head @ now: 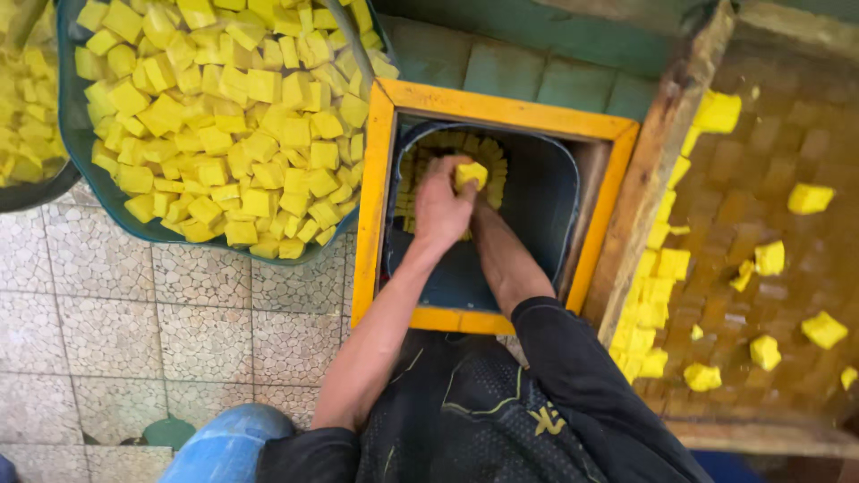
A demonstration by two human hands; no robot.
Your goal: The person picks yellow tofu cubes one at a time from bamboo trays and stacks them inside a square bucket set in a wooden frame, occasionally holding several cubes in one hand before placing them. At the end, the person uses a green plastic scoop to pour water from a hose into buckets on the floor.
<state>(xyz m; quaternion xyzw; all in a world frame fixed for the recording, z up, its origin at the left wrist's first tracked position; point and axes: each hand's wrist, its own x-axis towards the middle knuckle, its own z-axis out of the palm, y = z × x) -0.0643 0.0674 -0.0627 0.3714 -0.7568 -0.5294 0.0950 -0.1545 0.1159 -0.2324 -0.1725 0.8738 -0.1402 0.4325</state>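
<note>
My left hand [440, 204] reaches down into a dark blue bucket [539, 201] and pinches a yellow cube [472, 172] at its fingertips. Rows of the same yellow cubes [428, 150] lie packed at the bucket's far side. A yellow wooden frame [374, 197] surrounds the bucket. My right forearm [506, 259] also goes into the bucket. Its hand is hidden under my left hand.
A big dark green basin [79, 152] heaped with yellow cubes [233, 116] stands at the upper left, beside another basin [27, 107]. At the right, a wooden-edged tray [658, 161] holds brown blocks and scattered yellow cubes [653, 295]. The floor [179, 304] is tiled.
</note>
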